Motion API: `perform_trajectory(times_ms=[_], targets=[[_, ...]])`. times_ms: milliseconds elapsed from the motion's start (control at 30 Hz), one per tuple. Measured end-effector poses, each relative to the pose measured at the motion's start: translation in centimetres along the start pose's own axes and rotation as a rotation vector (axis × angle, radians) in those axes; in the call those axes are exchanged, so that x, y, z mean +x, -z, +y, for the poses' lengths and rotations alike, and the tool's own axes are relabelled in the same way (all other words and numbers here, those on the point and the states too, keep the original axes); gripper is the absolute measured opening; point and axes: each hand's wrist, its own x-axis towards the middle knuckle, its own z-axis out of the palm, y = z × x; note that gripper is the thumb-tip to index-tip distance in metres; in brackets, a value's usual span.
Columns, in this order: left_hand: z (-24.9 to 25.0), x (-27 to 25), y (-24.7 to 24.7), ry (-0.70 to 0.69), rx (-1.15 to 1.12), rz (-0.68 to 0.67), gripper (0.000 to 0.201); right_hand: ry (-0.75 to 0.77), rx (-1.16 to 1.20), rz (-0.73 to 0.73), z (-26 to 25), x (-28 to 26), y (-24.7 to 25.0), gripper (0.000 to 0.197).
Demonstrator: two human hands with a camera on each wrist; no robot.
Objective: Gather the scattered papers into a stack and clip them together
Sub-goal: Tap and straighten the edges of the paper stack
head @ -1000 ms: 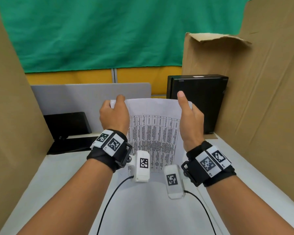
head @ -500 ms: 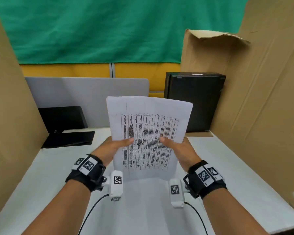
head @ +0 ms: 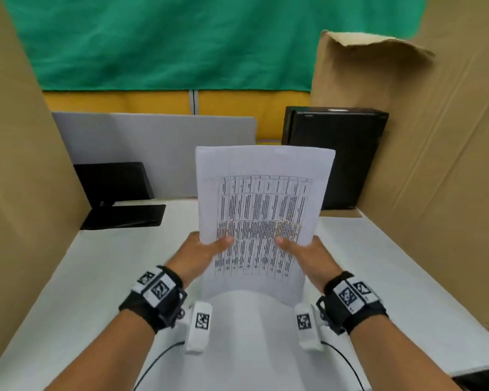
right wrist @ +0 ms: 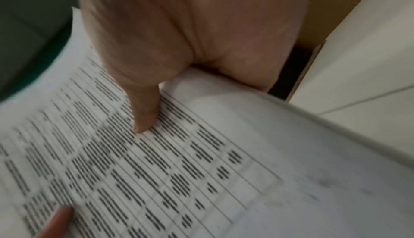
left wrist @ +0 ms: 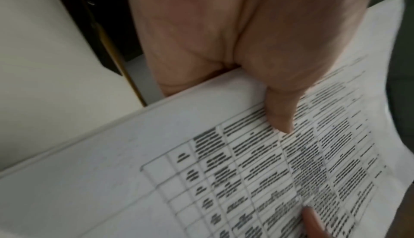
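Note:
A stack of white papers (head: 261,210) with a printed table on the top sheet stands upright above the white table (head: 378,263), its lower edge near the tabletop. My left hand (head: 201,249) grips the stack's left side, thumb on the front. My right hand (head: 305,249) grips the right side the same way. In the left wrist view my left hand (left wrist: 257,64) presses its thumb on the papers (left wrist: 224,171). The right wrist view shows my right hand (right wrist: 179,56) with its thumb on the papers (right wrist: 179,162). The fingers behind the sheets are hidden. No clip shows.
A black box (head: 336,156) stands at the back right. A black folder-like object (head: 119,198) lies at the back left. Cardboard walls (head: 449,165) close both sides, and a grey panel (head: 153,148) stands behind.
One second ago my hands held the stack near its top. They slid down to its lower sides, and the stack has since stayed upright, shifting slightly.

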Motion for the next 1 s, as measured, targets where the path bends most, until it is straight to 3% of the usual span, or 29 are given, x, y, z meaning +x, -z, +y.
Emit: perform_trajectory(times_ms=[133,333,500,567,667,767,900,1000], targets=[[-1.8,0.1,-0.2,-0.010,-0.005,-0.004,0.066,-0.037,-0.033,-0.023,1.2,-0.1,-0.1,0.060],[0.3,2.3,2.1,-0.174,0.184,0.042,0.071,0.039,0.029,-0.023,-4.0,1.1,2.7,0.020],[4.9,1.6,4.5,-0.292,0.427,0.031,0.046,0.184,-0.063,0.084,-9.8,1.3,6.7,0.028],[6.0,1.4,4.8,-0.377,0.568,0.016,0.045,0.275,-0.259,0.107,-12.3,0.5,7.8,0.043],[7.0,0.9,4.6,-0.519,0.866,-0.027,0.029,0.445,-0.731,0.017,-15.1,-0.5,7.6,0.061],[8.0,1.0,4.3,-0.517,0.965,-0.081,0.033,0.450,-0.930,-0.203,-15.5,-0.8,5.7,0.054],[9.2,1.0,5.4,-0.391,0.834,-0.108,0.038,0.402,-0.801,-0.188,-14.1,-0.7,5.3,0.028],[9.1,0.4,8.3,-0.374,0.774,-0.028,0.015,0.329,-0.566,-0.150,-13.6,-1.2,6.8,0.031]])
